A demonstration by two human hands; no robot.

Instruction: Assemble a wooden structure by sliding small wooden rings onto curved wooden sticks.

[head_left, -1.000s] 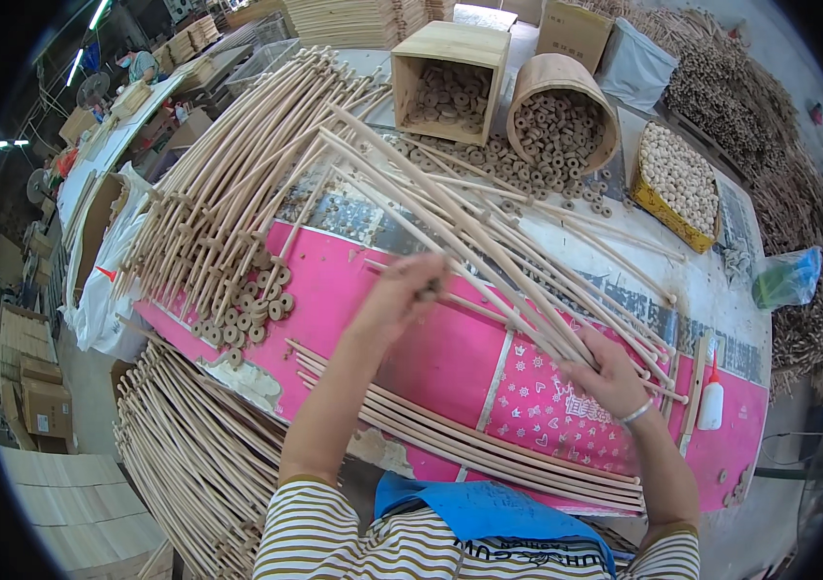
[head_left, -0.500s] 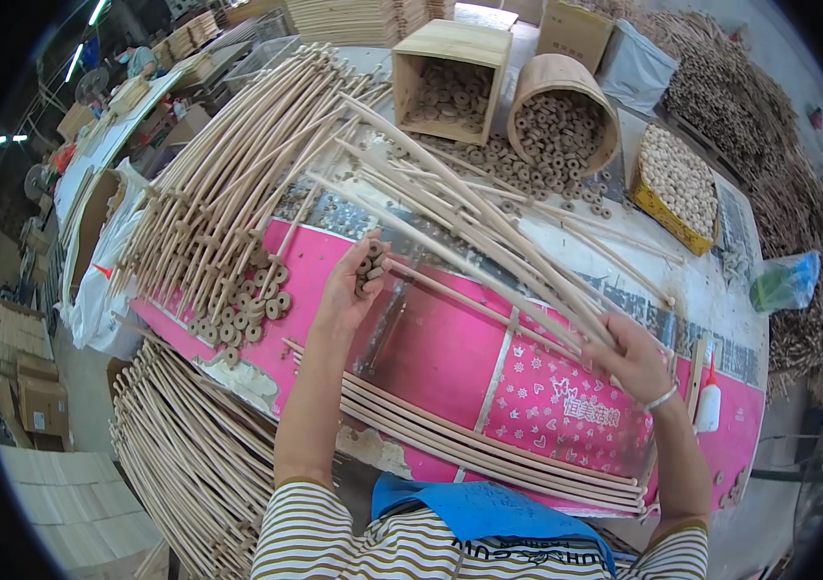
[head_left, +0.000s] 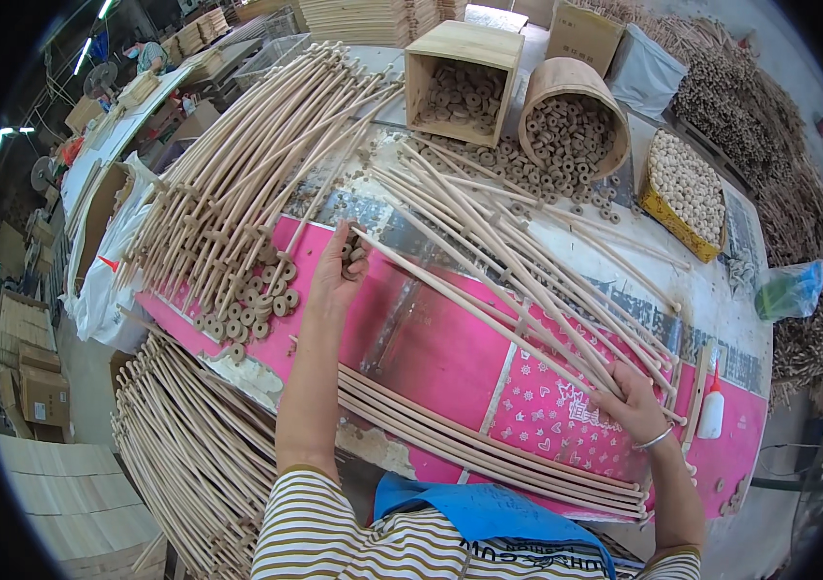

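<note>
My left hand (head_left: pixel 336 280) is closed around several small brown wooden rings (head_left: pixel 353 255) above the pink sheet. My right hand (head_left: pixel 632 404) grips thin wooden rods (head_left: pixel 537 343) near their right ends; exactly how many it holds cannot be made out. One rod slants up to the left, its tip beside the rings in my left hand; whether it enters one is unclear. Behind it, a loose bundle of rods (head_left: pixel 503 246) lies across the table. Left of my left hand, a pile of loose rings (head_left: pixel 252 307) sits by a large heap of rods with rings on them (head_left: pixel 237 184).
A wooden box (head_left: pixel 462 43) and a round wooden tub (head_left: pixel 576 72) spill rings at the back. Right of them stand a yellow basket of wooden balls (head_left: pixel 684 184) and a glue bottle (head_left: pixel 711 411). Rods (head_left: pixel 489 440) line the table's near edge; more rods (head_left: pixel 189 435) lie stacked lower left.
My right hand has moved slightly down and right. Most of the raised rods now rest on the table, and one rod's tip is at my left hand, which has shifted a little left.
</note>
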